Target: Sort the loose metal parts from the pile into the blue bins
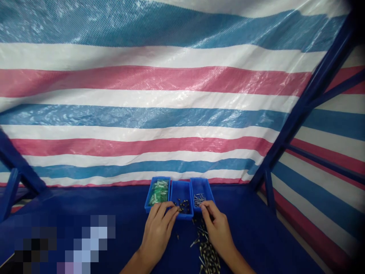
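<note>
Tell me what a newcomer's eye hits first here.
Most likely the red, white and blue striped sheet, which fills the view behind the dark blue table. Next, three blue bins in a row toward the table's back, the left hand at the middle one and the right hand by the right one. Then the loose heap of small parts beside the right hand.

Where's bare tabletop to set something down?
Free: dark blue tabletop left of the leftmost blue plastic bin holding green packets, and right of the rightmost blue plastic bin holding silver pins, toward the slanted blue frame post. Crowded: just left of the right hand, with a heap of dark and silver metal parts. Lower left is pixelated: unknown.
</note>
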`<state>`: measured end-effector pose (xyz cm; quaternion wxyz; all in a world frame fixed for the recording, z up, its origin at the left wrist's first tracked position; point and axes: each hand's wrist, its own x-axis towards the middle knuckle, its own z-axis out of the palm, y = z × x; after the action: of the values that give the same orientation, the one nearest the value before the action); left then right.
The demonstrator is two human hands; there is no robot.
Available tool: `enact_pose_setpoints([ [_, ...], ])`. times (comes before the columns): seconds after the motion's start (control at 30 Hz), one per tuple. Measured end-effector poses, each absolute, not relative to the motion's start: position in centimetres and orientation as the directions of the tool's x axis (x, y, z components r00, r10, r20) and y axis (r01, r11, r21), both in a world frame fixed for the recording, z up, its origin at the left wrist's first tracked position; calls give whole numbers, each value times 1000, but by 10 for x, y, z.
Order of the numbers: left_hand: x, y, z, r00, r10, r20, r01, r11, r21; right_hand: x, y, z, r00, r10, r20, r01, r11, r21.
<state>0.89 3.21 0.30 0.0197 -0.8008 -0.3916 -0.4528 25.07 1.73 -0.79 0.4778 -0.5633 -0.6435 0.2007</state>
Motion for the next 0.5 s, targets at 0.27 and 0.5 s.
enact_pose_setpoints([
  [0.27,10,34,3,272,650,710,737,-615,281,250,18,-5,98,913,396,533,288,-796],
  [0.5,10,32,7,269,663,699,731,-613,300,252,18,-10,92,921,379,542,273,-795],
])
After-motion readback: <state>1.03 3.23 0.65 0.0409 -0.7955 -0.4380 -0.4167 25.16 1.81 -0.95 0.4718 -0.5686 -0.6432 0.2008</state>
